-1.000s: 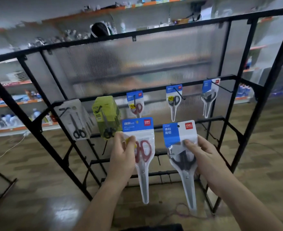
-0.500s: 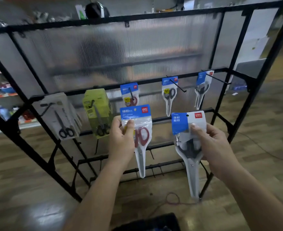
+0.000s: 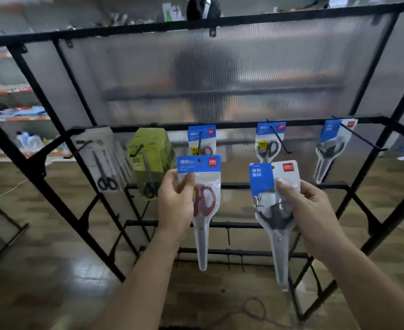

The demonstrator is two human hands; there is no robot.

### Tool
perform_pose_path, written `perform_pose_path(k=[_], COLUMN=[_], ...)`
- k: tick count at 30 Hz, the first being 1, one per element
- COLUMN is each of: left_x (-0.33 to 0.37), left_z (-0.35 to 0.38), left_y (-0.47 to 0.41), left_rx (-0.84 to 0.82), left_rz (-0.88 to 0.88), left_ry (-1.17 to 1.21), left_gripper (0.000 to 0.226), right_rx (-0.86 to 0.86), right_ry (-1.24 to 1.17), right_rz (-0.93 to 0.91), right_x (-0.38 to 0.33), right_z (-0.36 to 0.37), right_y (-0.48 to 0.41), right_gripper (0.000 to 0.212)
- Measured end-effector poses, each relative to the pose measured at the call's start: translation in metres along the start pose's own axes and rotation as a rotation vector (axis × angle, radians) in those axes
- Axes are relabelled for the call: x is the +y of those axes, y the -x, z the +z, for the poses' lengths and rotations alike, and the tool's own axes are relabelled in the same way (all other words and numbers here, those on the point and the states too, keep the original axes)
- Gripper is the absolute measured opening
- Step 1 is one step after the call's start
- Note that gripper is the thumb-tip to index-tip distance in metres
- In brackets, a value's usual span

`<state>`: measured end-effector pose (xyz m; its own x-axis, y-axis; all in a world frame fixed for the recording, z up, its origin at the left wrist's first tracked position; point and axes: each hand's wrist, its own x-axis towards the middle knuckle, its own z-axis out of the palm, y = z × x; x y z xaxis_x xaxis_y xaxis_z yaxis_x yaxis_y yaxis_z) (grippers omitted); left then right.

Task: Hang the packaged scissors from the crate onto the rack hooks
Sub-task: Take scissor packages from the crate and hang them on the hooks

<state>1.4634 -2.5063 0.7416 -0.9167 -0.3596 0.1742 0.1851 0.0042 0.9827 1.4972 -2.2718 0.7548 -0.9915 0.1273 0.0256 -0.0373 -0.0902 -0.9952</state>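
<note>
- The left hand (image 3: 176, 198), at centre frame, pinches a pack of red-handled scissors (image 3: 204, 203) just under its blue header, thumb on the front and fingers behind; the pack hangs tip down
- The right hand (image 3: 308, 210), right of centre, grips a pack of black-handled scissors (image 3: 262, 179), thumb pressed on the front and fingers curled behind; its tip points down, slightly tilted
- Both packs are held in front of the black rack (image 3: 291, 16), below its middle rail, neither on a hook
- Along that rail hang a white pack (image 3: 103, 160) at left, a green pack (image 3: 152, 163), then three blue-headed packs (image 3: 268, 141) toward the right
- One long hook (image 3: 360, 139) juts forward at right of frame
</note>
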Motion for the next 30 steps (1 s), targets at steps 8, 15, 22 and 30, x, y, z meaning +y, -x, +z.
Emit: perform_pose_path(k=[8,15,22,30], left_x=[-0.019,-0.032,-0.042,-0.052], left_z=[0.024,0.028,0.023,0.036], left_y=[-0.034,-0.055,-0.064,-0.128], left_rx=[0.163,0.114,0.077,-0.005], left_rz=[0.027,-0.002,0.039,0.026], left_ry=[0.008,0.021,-0.015,-0.201], left_gripper=[0.013,0.018,0.02,0.027], right_rx=[-0.048,-0.111,-0.11,-0.088], right_ry=[0.031,0.048,0.063,0.069], right_rz=[0.055,0.12,0.122,0.12], right_x=[0.014,0.017,0.017,0.021], right_z=[-0.022,-0.001,0.019,0.022], right_y=[-0.024,-0.024,-0.028,-0.037], right_gripper=[0.021,0.023,0.022,0.023])
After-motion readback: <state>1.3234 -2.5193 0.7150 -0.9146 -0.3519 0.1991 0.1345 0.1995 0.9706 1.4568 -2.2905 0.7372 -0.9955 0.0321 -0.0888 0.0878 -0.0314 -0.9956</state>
